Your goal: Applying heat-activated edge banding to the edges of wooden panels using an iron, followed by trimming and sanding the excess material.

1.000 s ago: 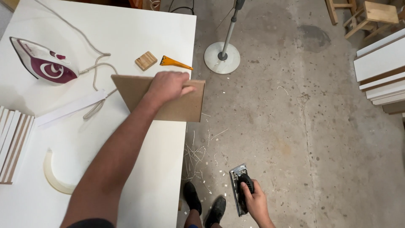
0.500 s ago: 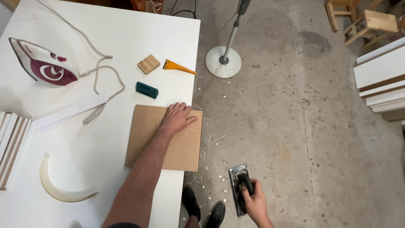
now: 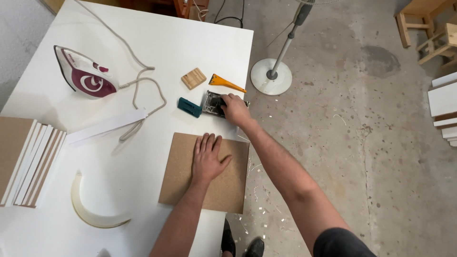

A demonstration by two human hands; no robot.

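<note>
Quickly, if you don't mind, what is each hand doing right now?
Left hand: open, flat on the brown board.
Right hand: closed on the metal hand tool on the white table.

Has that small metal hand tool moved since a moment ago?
Yes. The small metal hand tool, under the right hand, came up from near the floor onto the white table.

metal tool (image 3: pixel 213 103) partly under right hand (image 3: pixel 235 109), fan (image 3: pixel 278 57) top cropped
</note>
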